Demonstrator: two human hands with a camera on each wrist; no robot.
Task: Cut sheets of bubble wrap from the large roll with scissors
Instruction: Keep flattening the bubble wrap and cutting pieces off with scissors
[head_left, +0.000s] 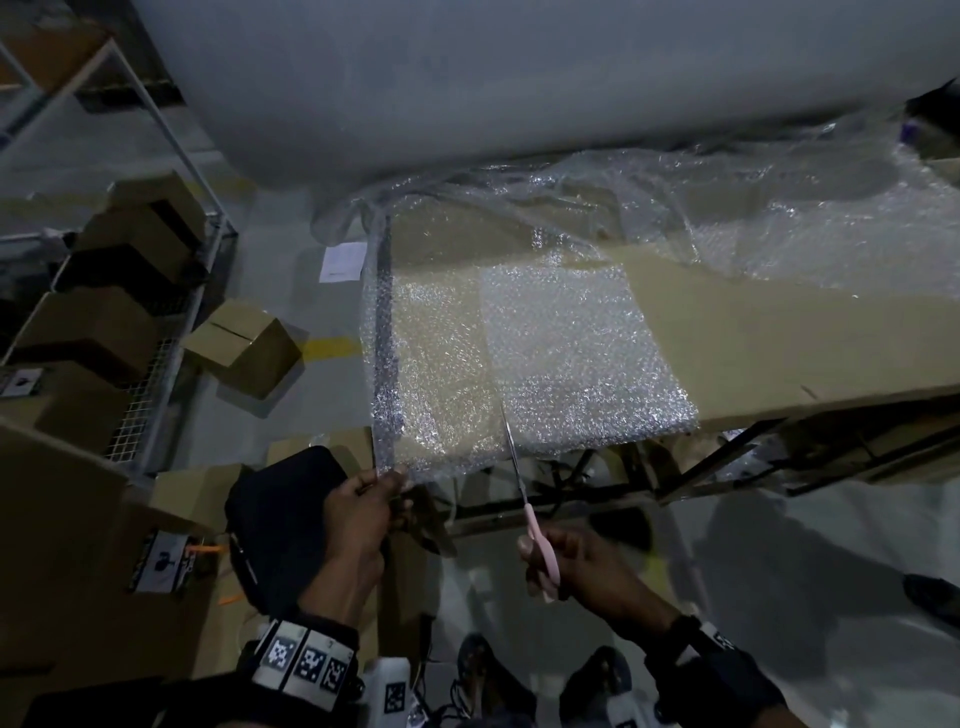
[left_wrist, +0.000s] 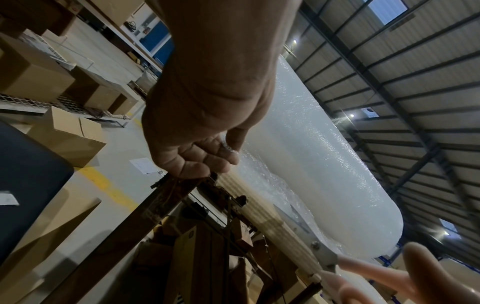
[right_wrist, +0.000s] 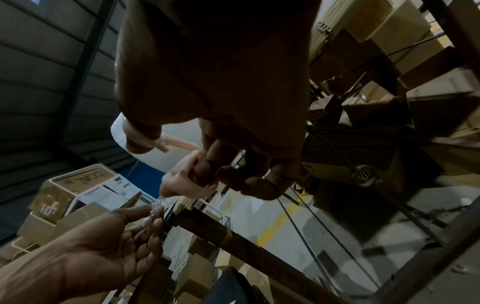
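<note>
The large white bubble wrap roll (head_left: 519, 78) lies across the back of the cardboard-topped table (head_left: 779, 338). From it a bubble wrap sheet (head_left: 436, 364) runs toward me over the table's near edge. My left hand (head_left: 387, 480) pinches the sheet's near left corner between thumb and fingers, as the left wrist view (left_wrist: 223, 154) also shows. My right hand (head_left: 540, 561) grips the pink-handled scissors (head_left: 540, 545). Their blades point away from me, with the tip at the sheet's near edge. A thicker patch of bubble wrap (head_left: 582, 353) lies just right of the blades. The right wrist view shows my fingers (right_wrist: 233, 174) through the handles.
Crumpled loose bubble wrap (head_left: 779, 208) covers the table's far right. Cardboard boxes (head_left: 244, 348) and a wire shelf rack (head_left: 156, 374) stand on the left. A dark padded object (head_left: 280, 509) sits beside my left hand. The rusty table frame (head_left: 571, 499) runs below the scissors.
</note>
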